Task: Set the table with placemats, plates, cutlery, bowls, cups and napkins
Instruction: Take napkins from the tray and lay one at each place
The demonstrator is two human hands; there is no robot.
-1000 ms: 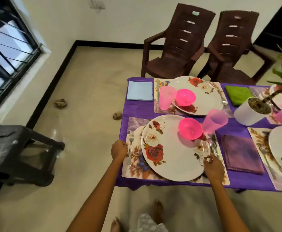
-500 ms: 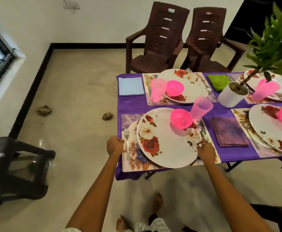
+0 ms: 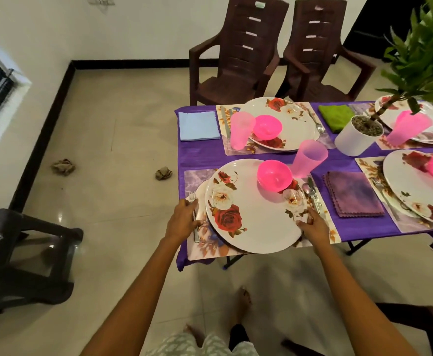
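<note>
Flanking floral plate (image 3: 255, 219): left hand (image 3: 183, 219) on fork (image 3: 194, 217), right hand (image 3: 314, 226) at rim.

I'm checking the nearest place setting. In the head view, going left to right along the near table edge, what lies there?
Fork, with the left hand on it → floral plate → right hand at the plate's rim → spoon → purple napkin.

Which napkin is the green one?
The green napkin lies at the far side, between the far floral plate and the white plant pot. The others are light blue and purple.
</note>
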